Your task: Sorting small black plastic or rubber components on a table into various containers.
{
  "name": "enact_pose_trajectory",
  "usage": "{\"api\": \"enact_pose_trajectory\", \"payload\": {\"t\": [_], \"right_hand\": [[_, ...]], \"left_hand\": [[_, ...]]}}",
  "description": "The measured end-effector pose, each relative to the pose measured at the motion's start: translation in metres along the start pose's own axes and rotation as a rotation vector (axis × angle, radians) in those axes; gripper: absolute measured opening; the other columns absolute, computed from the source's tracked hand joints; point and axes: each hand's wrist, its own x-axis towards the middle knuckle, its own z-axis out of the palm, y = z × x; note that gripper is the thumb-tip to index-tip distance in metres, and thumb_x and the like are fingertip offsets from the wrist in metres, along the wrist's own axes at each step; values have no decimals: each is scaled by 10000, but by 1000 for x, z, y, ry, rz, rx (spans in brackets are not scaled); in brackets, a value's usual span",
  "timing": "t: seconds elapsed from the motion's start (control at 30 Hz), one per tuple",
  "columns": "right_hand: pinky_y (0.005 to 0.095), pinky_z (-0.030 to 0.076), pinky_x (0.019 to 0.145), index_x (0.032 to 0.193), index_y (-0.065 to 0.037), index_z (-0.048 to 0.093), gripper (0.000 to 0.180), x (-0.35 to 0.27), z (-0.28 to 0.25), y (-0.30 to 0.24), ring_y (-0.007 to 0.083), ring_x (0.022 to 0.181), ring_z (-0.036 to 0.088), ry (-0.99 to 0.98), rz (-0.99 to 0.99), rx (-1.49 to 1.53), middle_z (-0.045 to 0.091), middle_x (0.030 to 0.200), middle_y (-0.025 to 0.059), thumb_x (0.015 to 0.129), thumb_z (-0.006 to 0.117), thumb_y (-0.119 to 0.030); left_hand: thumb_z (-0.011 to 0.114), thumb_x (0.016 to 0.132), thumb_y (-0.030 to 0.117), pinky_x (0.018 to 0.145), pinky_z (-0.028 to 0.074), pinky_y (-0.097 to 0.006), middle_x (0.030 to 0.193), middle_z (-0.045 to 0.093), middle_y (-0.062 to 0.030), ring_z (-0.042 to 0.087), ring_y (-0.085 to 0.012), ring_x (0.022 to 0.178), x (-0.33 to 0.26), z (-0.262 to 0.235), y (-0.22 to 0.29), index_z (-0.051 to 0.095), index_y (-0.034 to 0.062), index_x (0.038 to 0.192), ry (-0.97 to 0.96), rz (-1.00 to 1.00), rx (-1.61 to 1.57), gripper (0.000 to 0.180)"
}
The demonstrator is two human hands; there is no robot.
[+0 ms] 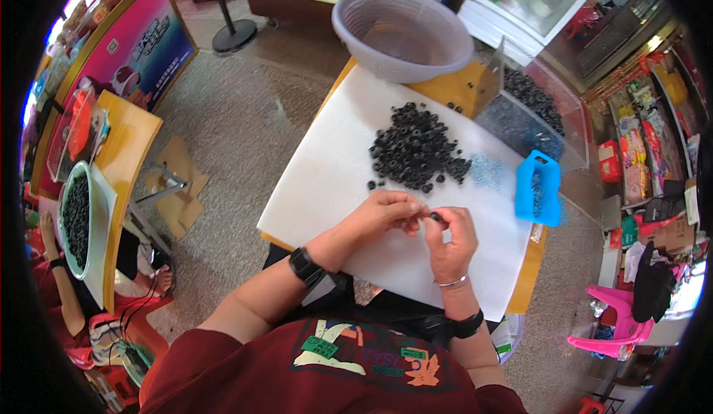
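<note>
My right hand (451,245) pinches a small black ring-like part (436,217) between thumb and fingers. Close against it, my left hand (388,216) has its fingertips pressed together; whatever they may hold is too small to make out. Both hands are over a white foam sheet (312,180) on a table. Just beyond them lies a heap of small black ring-like parts (416,147), some loose at its edges. To its right, tiny blue pieces (490,170) are scattered on the sheet, beside a bright blue scoop-like tray (548,210) with more such pieces in it.
A large grey plastic basket (405,69) stands at the table's far edge. A clear bin (572,143) of black parts is at the far right. On the left, another person's arm (68,299) is near a side table (130,139) with a basin (86,247) of dark parts.
</note>
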Motion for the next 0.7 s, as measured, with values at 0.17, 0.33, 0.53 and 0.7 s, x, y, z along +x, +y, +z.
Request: {"api": "enact_pose_trajectory", "payload": {"t": [0.17, 0.33, 0.53, 0.7], "right_hand": [[263, 463, 617, 967, -4, 614, 210, 23, -20, 8, 149, 659, 550, 27, 125, 61, 585, 836, 78, 765, 662, -34], [284, 482, 688, 1054, -26, 635, 256, 95, -64, 46, 169, 735, 597, 218, 143, -203, 638, 869, 87, 802, 645, -73], [319, 488, 735, 1133, 14, 606, 366, 195, -102, 140, 194, 720, 613, 340, 332, -213, 677, 846, 111, 791, 635, -114], [313, 487, 694, 1081, -6, 633, 299, 169, -60, 103, 182, 735, 604, 429, 197, -238, 664, 910, 80, 796, 628, -92]], "left_hand": [[545, 929, 177, 722, 501, -267, 898, 644, -66, 590, -121, 746, -7, 1, 1, 637, -22, 990, 66, -24, 64, 227], [532, 935, 164, 722, 496, -261, 875, 630, -53, 581, -114, 746, -10, 6, 4, 635, -17, 967, 64, -15, 71, 211], [522, 943, 167, 742, 482, -266, 910, 625, -73, 573, -125, 768, -4, 7, 2, 622, -28, 976, 41, -10, 92, 222], [527, 946, 188, 742, 488, -264, 904, 622, -60, 574, -119, 769, -8, 1, 1, 626, -19, 973, 72, 6, 92, 231]]}}
